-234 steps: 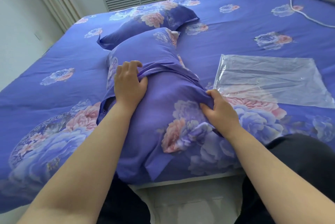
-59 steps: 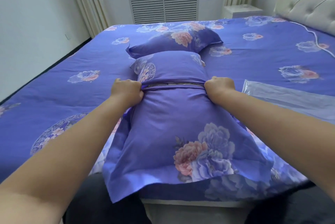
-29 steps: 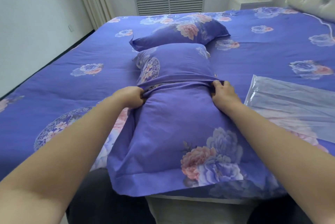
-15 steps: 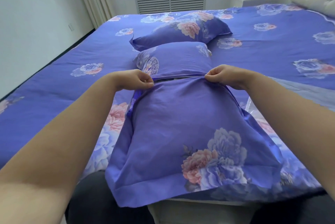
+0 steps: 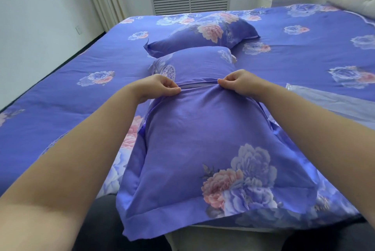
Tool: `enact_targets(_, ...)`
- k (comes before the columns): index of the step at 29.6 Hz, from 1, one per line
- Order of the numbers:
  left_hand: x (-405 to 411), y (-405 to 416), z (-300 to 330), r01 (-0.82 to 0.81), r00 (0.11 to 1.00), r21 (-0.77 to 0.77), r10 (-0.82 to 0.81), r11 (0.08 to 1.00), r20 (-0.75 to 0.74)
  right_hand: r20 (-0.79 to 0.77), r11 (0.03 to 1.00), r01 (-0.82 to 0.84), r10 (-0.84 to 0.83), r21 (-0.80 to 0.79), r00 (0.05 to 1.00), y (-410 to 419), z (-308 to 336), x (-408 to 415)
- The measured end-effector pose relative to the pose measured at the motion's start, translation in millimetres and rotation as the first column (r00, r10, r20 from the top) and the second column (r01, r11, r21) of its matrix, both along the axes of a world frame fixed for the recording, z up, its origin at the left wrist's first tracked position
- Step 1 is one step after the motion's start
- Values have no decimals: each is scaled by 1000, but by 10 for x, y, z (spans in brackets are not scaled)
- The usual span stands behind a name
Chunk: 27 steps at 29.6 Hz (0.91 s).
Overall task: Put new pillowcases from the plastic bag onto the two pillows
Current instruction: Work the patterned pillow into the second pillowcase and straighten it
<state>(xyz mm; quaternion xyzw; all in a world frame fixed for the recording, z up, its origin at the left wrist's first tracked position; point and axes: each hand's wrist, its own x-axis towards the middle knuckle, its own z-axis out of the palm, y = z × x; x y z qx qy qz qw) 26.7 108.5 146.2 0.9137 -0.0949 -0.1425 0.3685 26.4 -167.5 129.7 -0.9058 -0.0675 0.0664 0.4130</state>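
Hands on pillowcase edge

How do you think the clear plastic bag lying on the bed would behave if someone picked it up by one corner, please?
The plastic bag would probably droop limply: it lies flat and thin on the bedspread. It looks light, since the bedspread shows through it and nothing bulges inside. Its glossy film might feel a little slippery.
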Motion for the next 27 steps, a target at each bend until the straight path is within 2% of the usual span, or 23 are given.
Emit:
enact_targets(3, 2, -86, -11, 3, 994, 106, -14, 994, 109, 35, 1000, 24, -25, 15, 999, 57, 32, 41)
enact_targets(6, -11, -170, -87, -51, 964, 54, 36, 997, 262, 152, 996, 69, -61, -48, 986, 85, -5, 68)
enact_targets(8, -44, -206, -158, -85, 925, 103, 40, 991, 377, 199, 996, 69, -57, -52, 978, 67, -55, 64)
enact_targets(11, -98, -230, -225, -109, 865, 189, 0, 976, 502, 165, 997, 15, -2, -82, 986, 34, -51, 30)
enact_targets(15, -107, -231, -213, -76, 892, 18, 60, 997, 448, -9, 976, -60, 63, 210, 998, 107, 65, 0)
enact_targets(16, -105, -245, -220, -79, 894, 9, 66, 997, 443, -15, 972, -60, 65, 229, 998, 151, 78, 6)
enact_targets(18, -91, -277, -246, -102, 873, 69, 56, 992, 484, 28, 989, -73, 70, 126, 997, 253, 87, 43)
enact_targets(22, -67, -247, -262, -172, 817, 358, -70, 918, 572, 150, 980, -77, 106, -185, 983, 339, 61, 123)
enact_targets(24, -63, -163, -259, -188, 835, 496, -128, 847, 535, 165, 958, -55, 104, -281, 981, 250, -6, 140)
enact_targets(27, -102, -3, -282, -159, 903, 586, -122, 795, 412, 152, 959, -32, 78, -283, 985, 14, -114, 141)
